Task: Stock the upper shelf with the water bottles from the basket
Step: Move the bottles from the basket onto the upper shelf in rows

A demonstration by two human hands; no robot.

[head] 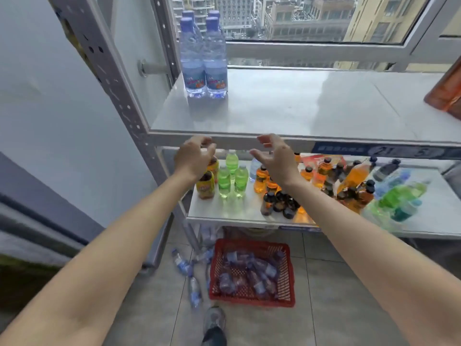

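Several clear water bottles [203, 63] with blue caps stand upright in a tight group at the back left of the upper shelf [311, 111]. A red plastic basket [289, 275] on the floor below holds several more water bottles [249, 273] lying down. My left hand [193, 156] and my right hand [277, 158] hover side by side just in front of the upper shelf's front edge. Both are empty, with loosely curled fingers, the right one more spread.
The lower shelf [224, 211] is crowded with green, orange and brown drink bottles. A few water bottles [187, 273] lie loose on the tiled floor left of the basket. An orange object [446, 88] sits at the upper shelf's right end. My shoe [214, 323] is near the basket.
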